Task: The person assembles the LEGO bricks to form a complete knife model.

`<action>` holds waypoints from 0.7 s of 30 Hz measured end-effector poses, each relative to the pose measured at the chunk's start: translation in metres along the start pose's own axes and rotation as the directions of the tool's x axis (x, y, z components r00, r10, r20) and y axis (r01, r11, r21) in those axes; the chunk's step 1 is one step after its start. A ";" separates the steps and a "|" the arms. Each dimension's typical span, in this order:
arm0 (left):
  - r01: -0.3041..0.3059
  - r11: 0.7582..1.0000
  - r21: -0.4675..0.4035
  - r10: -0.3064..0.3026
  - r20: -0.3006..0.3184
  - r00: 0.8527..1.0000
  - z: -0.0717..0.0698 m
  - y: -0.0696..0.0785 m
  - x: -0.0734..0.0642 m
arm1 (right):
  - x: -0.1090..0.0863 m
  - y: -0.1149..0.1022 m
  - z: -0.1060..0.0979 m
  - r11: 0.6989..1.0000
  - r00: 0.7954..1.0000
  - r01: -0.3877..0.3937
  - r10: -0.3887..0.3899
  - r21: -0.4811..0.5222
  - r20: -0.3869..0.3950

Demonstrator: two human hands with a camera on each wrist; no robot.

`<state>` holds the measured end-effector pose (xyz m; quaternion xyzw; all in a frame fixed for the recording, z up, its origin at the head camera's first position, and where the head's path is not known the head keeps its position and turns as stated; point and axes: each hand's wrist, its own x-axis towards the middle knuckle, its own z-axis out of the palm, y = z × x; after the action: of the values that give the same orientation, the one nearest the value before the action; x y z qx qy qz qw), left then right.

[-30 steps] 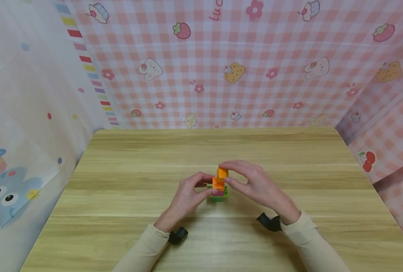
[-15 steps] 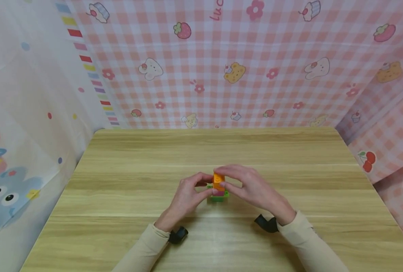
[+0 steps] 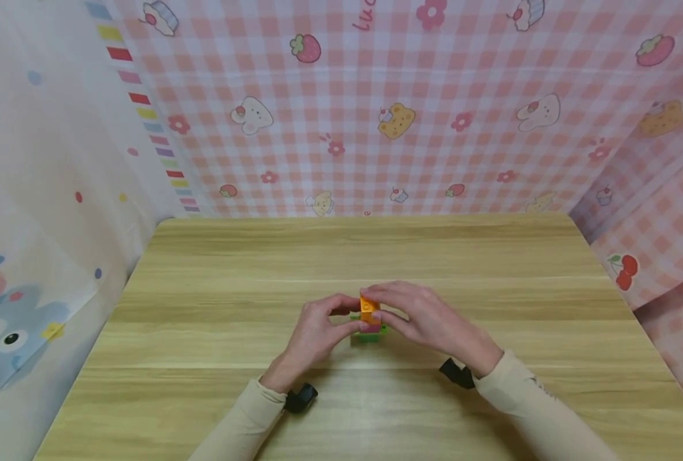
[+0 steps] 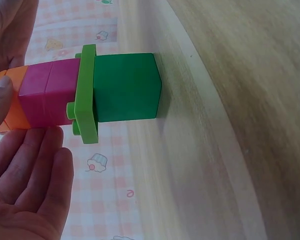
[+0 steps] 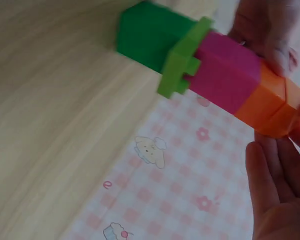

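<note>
A stack of toy building blocks stands upright on the table. From the bottom it has a dark green block (image 4: 127, 87), a thin light green plate with studs (image 4: 87, 95), a magenta block (image 5: 225, 72) and a lower orange block (image 5: 260, 102). An upper orange block (image 3: 367, 305) sits right on top, in line with the lower one. My left hand (image 3: 322, 328) holds the stack from the left, thumb in front, around the magenta and lower orange blocks. From the right, my right hand (image 3: 424, 315) pinches the upper orange block between thumb and fingers. Fingers partly cover both orange blocks.
The wooden table (image 3: 249, 256) ends at a pink checked curtain (image 3: 341, 83) behind. A white patterned curtain (image 3: 41, 153) hangs at the left. Black straps (image 3: 301, 398) sit at both wrists, by the beige sleeves.
My right hand has brought the upper orange block left and down onto the lower orange block. My left hand has kept its hold on the stack. The head view has shifted slightly.
</note>
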<state>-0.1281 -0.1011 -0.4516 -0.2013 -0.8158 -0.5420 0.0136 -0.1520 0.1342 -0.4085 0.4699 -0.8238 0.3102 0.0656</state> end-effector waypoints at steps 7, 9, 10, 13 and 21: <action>0.003 1.000 0.026 -0.003 -0.004 1.000 -0.001 0.002 -0.002 | -0.002 0.001 0.003 0.998 0.998 0.065 -0.065 -0.026 -0.022; -0.007 0.999 0.038 0.007 0.001 1.000 -0.001 0.002 -0.003 | -0.003 0.002 0.003 0.997 0.997 0.072 -0.073 -0.031 -0.024; -0.010 0.999 0.048 0.009 0.004 1.000 0.000 0.002 -0.003 | -0.003 0.003 0.004 0.997 0.997 0.072 -0.073 -0.030 -0.023; -0.022 0.998 0.064 0.021 0.012 1.000 0.001 0.002 -0.004 | -0.005 0.004 0.005 0.999 0.998 0.053 -0.053 -0.003 -0.015; -0.052 0.996 0.067 0.051 0.013 0.999 0.000 0.001 -0.002 | -0.006 0.004 0.003 0.999 0.999 -0.018 0.019 0.046 -0.030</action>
<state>-0.1262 -0.1010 -0.4507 -0.2249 -0.8283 -0.5123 0.0298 -0.1515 0.1384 -0.4155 0.4589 -0.8197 0.3368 0.0644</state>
